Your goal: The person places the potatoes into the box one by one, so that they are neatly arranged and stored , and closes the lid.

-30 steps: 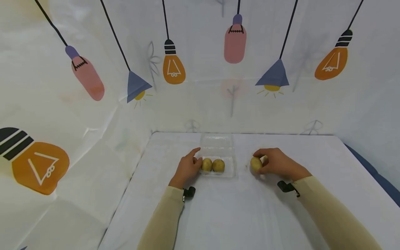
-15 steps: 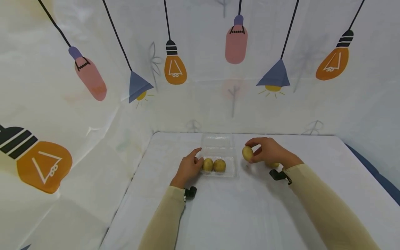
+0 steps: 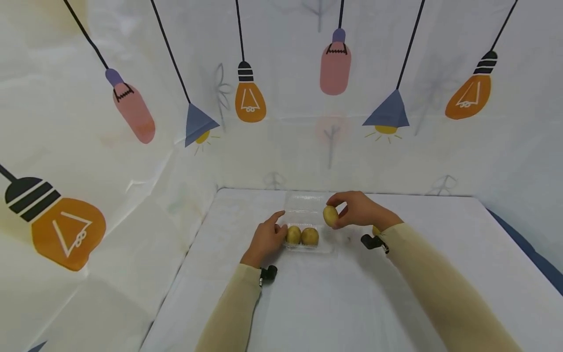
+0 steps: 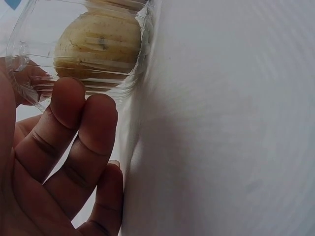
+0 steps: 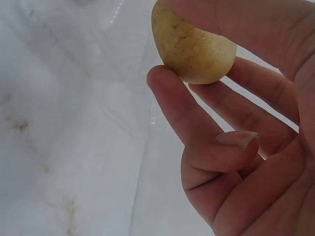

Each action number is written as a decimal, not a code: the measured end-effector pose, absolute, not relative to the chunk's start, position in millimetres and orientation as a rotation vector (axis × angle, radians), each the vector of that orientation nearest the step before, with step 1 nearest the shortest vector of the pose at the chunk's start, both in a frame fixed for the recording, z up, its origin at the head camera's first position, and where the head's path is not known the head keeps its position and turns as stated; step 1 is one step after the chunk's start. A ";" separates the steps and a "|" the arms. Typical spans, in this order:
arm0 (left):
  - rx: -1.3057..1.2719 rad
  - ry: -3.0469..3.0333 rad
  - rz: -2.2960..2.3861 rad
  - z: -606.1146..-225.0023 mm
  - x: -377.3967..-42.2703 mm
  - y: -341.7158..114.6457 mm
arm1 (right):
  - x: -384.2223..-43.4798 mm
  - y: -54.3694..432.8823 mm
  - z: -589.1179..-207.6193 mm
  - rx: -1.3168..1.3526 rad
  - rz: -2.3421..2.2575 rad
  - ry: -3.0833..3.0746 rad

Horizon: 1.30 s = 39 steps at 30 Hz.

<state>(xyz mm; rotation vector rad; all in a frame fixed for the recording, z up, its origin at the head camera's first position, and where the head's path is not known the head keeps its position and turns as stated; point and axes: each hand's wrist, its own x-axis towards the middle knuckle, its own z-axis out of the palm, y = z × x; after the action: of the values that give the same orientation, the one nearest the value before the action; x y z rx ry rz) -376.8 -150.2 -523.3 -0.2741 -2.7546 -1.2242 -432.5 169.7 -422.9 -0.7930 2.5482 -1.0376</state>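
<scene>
Two potatoes (image 3: pixel 293 235) sit side by side in the left part of a clear plastic container (image 3: pixel 325 246), whose lid stands open toward the back. My left hand (image 3: pixel 265 238) holds the container's left edge, its bent fingertips (image 4: pixel 69 103) at the ribbed wall in the left wrist view. Between thumb and fingers my right hand (image 3: pixel 358 210) pinches another potato (image 3: pixel 330 215), raised above the container's right side. The right wrist view shows this potato (image 5: pixel 197 54) close up. One more potato (image 3: pixel 376 230) lies on the table, mostly hidden behind my right wrist.
A white-covered table (image 3: pixel 316 303) carries everything. Behind it hangs a pale wall sheet (image 3: pixel 290 156) printed with lamps and bulbs, which also runs along the left side. Small dark specks mark the cloth right of the container.
My right hand has lifted its potato off the table and carried it left to the container. Another potato has come into sight behind that wrist. My left hand has stayed in place.
</scene>
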 end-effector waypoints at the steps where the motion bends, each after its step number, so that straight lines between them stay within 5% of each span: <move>1: -0.271 -2.752 -1.224 -522.5 -376.8 -150.8 | -433.5 164.9 -421.6 -0.802 -1.035 2.547; 39: -0.289 -2.761 -1.193 -523.4 -373.9 -153.2 | -450.0 65.0 -438.2 -1.030 -0.635 2.576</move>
<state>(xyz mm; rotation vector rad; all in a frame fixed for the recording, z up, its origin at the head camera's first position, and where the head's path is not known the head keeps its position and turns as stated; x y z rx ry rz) -373.9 -153.2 -523.4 -0.2889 -2.7605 -1.1932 -450.0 65.0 -438.2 -1.0302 2.5761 -0.6345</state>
